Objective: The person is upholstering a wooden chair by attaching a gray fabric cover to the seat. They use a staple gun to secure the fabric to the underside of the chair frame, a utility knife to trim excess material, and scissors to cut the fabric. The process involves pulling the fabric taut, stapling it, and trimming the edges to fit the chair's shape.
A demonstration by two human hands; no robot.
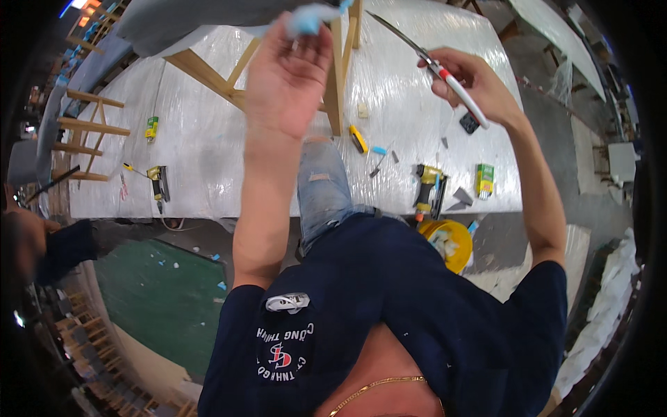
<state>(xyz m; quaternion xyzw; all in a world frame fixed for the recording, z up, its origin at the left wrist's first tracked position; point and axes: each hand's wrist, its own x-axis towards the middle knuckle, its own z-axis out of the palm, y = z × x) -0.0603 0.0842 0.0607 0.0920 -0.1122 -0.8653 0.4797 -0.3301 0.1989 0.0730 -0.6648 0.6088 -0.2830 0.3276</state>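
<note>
My left hand (292, 83) is raised at the top centre, palm showing, fingers curled around a light blue and white soft scrap (306, 21); the scrap is blurred. Just behind it stands a chair with a grey padded seat (180, 28) and wooden legs (335, 83). To the right, my right hand (476, 80) grips a pair of scissors (455, 89) with white and red handles. Their blades point up and left, toward the chair legs but apart from them. The blades look close together.
A plastic-covered table (410, 132) carries two staple guns (431, 187) (158, 182), a yellow cutter (358, 139), green-yellow boxes (484, 181) and dark scraps (460, 198). A yellow bucket (462, 247) stands by my body. Another person's arm (28, 240) shows at the far left.
</note>
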